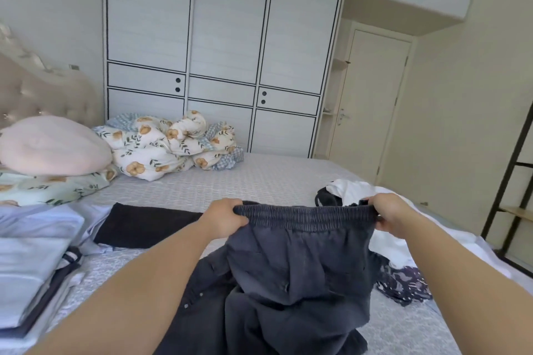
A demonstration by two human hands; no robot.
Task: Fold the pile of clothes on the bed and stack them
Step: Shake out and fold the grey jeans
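Dark grey trousers [294,274] with an elastic waistband hang above the bed [259,179], their legs crumpled below. My left hand [223,219] grips the waistband's left end and my right hand [389,215] grips its right end, stretching it wide. A stack of folded pale blue and white clothes [28,268] lies at the left. A folded black garment [144,225] lies flat beside it. Unfolded white clothes [383,242] and a dark patterned piece [403,282] lie in a pile at the right.
A floral duvet [170,144] is bunched at the head of the bed next to a pink pillow [52,144]. A white wardrobe [222,52] stands behind. A door [372,101] and a black metal shelf frame [510,181] are at the right.
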